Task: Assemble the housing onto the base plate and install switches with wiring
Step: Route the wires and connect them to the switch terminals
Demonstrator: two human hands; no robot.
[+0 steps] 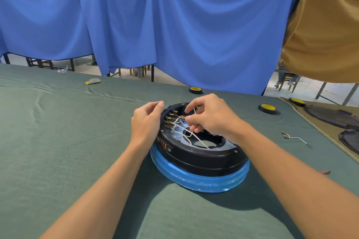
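Wiring step: both hands at the housing, mid-tabletop.

The black housing (200,153) sits on the blue-filmed base plate (204,179) on the green tabletop (68,132), open side up. My right hand (209,116) reaches over the opening, thumb and forefinger pinched on a white wire (194,111) just behind its brass terminal (183,117), which lies close to the row of switch tabs (171,119) on the inner left wall. More white leads (186,135) loop across the opening. My left hand (146,122) is curled against the outside of the housing's left wall beside the switches; I cannot tell whether it grips anything. Two tape rolls (195,89) (268,108) lie beyond the housing, and a spare lead (295,138) lies well to the right.
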